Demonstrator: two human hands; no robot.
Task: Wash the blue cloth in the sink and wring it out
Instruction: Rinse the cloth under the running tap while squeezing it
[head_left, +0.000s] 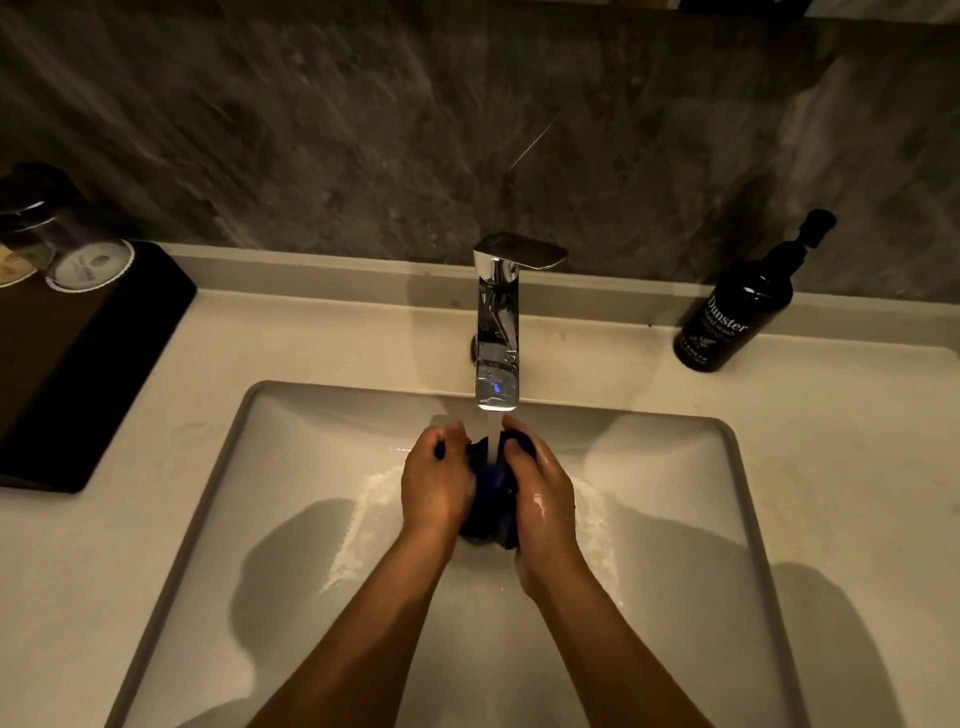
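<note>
Both our forearms reach forward, bare, converging toward the middle. Our left hand (435, 480) and right hand (540, 493) face each other, backs outward, fingers curled inward, gripping the blue cloth (491, 499) bunched between them. Right hand looks wet.

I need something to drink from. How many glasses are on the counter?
2, both upturned on the dark tray at far left: one glass beside another glass cut by the frame edge. More may lie beyond.
</note>
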